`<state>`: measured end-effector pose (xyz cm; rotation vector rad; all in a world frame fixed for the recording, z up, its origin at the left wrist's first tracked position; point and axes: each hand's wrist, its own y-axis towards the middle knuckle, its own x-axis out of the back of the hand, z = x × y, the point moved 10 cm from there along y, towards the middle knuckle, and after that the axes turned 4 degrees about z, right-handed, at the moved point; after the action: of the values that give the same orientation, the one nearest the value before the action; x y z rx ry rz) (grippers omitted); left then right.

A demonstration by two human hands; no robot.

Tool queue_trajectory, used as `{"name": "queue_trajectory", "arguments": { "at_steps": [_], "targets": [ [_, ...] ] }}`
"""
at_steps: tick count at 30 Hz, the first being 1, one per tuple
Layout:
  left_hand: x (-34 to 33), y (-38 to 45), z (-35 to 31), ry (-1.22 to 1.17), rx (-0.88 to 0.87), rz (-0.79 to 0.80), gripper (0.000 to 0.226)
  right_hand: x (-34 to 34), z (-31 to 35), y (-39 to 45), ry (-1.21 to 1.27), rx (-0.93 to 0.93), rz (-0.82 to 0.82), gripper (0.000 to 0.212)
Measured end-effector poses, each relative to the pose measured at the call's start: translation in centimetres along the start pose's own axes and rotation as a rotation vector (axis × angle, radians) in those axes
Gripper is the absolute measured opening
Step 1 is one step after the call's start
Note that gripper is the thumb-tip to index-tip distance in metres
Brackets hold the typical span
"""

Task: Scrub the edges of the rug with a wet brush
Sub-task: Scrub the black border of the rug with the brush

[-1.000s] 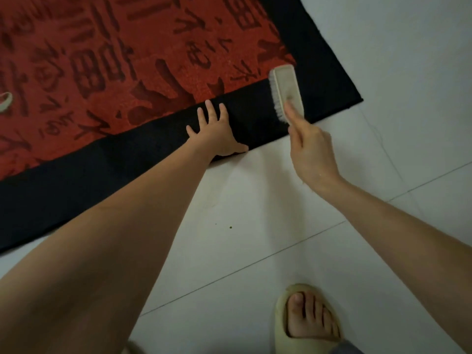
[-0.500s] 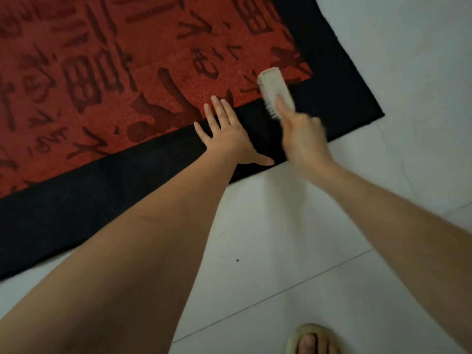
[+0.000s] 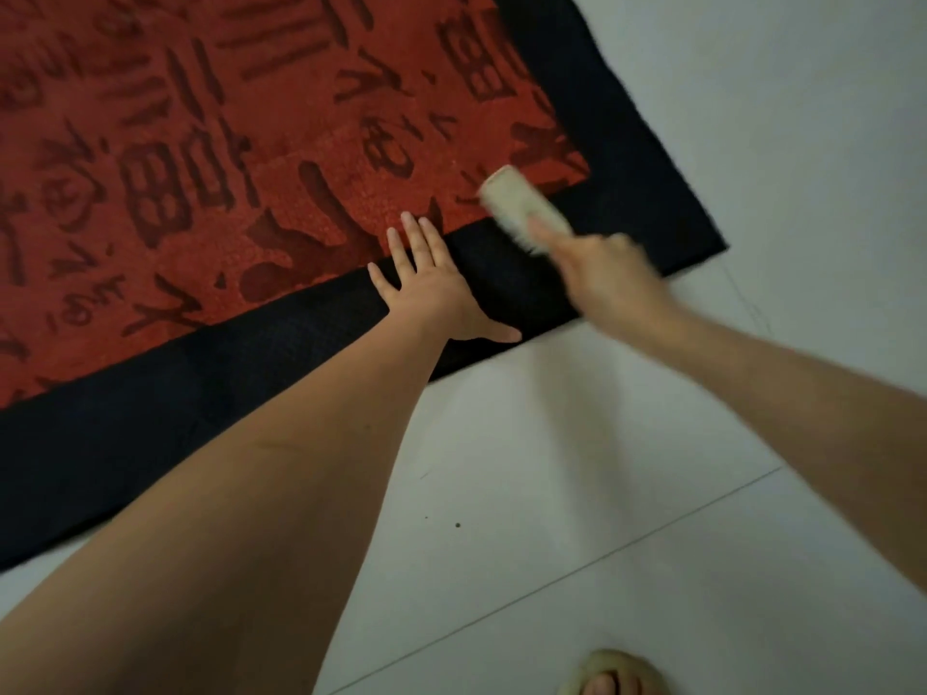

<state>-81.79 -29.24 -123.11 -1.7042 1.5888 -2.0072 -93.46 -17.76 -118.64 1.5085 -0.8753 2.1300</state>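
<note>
We see the rug (image 3: 210,158), red with dark characters and a black border (image 3: 165,393), lying flat on the pale tiled floor (image 3: 577,469), with its near right corner toward the upper right of the view. Our left hand (image 3: 435,288) rests flat on the black border, the fingers straight and a little spread, the thumb pointing toward the rug's outer edge. Our right hand (image 3: 604,273) grips the cream scrubbing brush (image 3: 521,208), fingers wrapped around its near end, and the brush sits where the red field meets the border, close to the corner. From here, we think the main risk is that the brush works more on the red field than on the edge itself, because it is placed at the inner seam and not at the outer hem. The brush could also strike the left hand, since the two are just beside each other. If the left hand presses too lightly, the rug may slide or wrinkle on the smooth tiles. The right hand and the brush are blurred, so we cannot tell how the fingers lie exactly, or whether the bristles are wet or touching the pile. A foot in a pale slipper (image 3: 614,677) is cut off at the bottom edge.
</note>
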Motion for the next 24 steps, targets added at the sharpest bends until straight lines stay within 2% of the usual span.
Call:
{"name": "queue_trajectory", "arguments": {
  "at_steps": [2,4,7,9,10,12,14,16,18,20,22,24],
  "targets": [
    [0.1,-0.2,0.3,0.008,0.012,0.005,0.162,3.5,-6.2,1.0,0.037,-0.210,-0.045,0.048],
    [-0.1,-0.2,0.1,0.010,0.018,0.021,0.161,4.1,-6.8,0.4,0.061,-0.266,-0.075,0.046],
    [0.0,0.0,-0.3,0.008,-0.004,0.013,0.157,-0.8,2.3,-1.3,0.132,-0.011,0.066,0.050],
    [0.2,0.1,-0.3,0.007,-0.006,0.003,0.156,-2.0,4.0,-1.8,0.142,0.060,0.067,0.054],
    [0.1,0.0,-0.4,0.013,-0.009,0.006,0.155,-1.4,2.6,-1.2,0.101,0.028,0.018,0.055],
    [0.2,-0.2,-0.4,0.027,-0.007,0.010,0.155,0.9,-2.8,0.7,0.102,-0.171,-0.034,0.054],
    [0.2,-0.2,-0.6,0.024,0.001,0.018,0.155,2.0,-4.4,1.0,0.126,-0.338,-0.106,0.054],
    [0.3,-0.2,-0.5,0.013,0.006,0.016,0.149,0.0,0.5,0.4,0.170,-0.250,-0.096,0.050],
    [0.1,-0.1,-0.2,0.009,0.002,0.009,0.137,-2.6,6.2,-1.3,0.238,-0.011,-0.004,0.051],
    [0.0,0.0,0.1,0.014,-0.021,0.002,0.144,-2.3,5.3,-1.3,0.117,0.083,0.005,0.056],
    [0.0,-0.1,0.0,0.024,-0.040,-0.005,0.153,0.0,-1.0,0.5,0.019,-0.090,-0.024,0.056],
    [0.0,-0.2,0.2,0.012,-0.032,-0.002,0.155,2.0,-5.2,0.7,0.079,-0.310,-0.092,0.056]
  ]
}}
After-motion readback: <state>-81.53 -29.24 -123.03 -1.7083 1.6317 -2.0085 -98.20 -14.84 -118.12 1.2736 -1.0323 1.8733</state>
